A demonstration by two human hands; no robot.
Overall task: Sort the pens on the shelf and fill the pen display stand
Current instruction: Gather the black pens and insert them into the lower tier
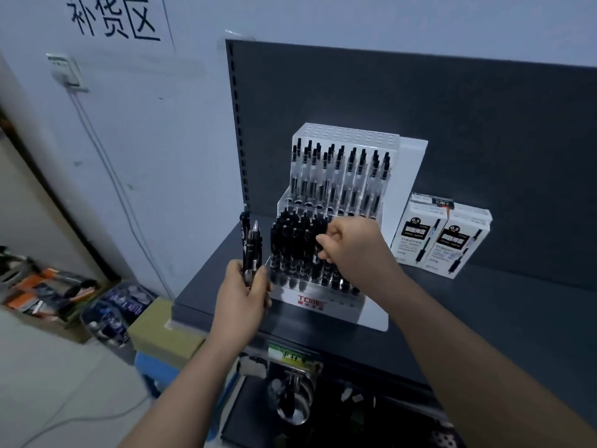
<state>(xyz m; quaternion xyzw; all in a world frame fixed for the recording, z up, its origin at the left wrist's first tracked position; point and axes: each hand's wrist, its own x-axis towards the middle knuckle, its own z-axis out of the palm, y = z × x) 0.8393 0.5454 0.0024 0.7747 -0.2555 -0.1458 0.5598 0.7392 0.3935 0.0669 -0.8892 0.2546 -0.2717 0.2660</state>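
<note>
Two hands are at work on the pen display stand (342,311), which sits on the dark shelf (484,318) toward its left edge and close to the front edge. The left hand (240,295) is clenched around a bundle of pens (250,244), held upright just beside the stand's left side, at the shelf's left edge. The right hand (349,244) reaches over the stand's lower front tier. Its fingers are curled in among the black pens (290,244) packed there, and thumb and forefinger appear to pinch the top of one of them, though the pen itself is hard to pick out from its neighbours.

Behind that tier, a raised row of clear-barrelled pens (339,179) stands in its holes, with an unfilled white grid of holes (349,135) above. Two white pen boxes (442,240) lean upright near the shelf's back edge, just right of the stand.

Judging by this, the step in hand is filling the front tier, one pen at a time from the supply in the left hand. The front tier looks nearly full. The next move calls for seating this pen straight down into a free hole without knocking its close neighbours, then drawing a fresh pen from the bundle.
</note>
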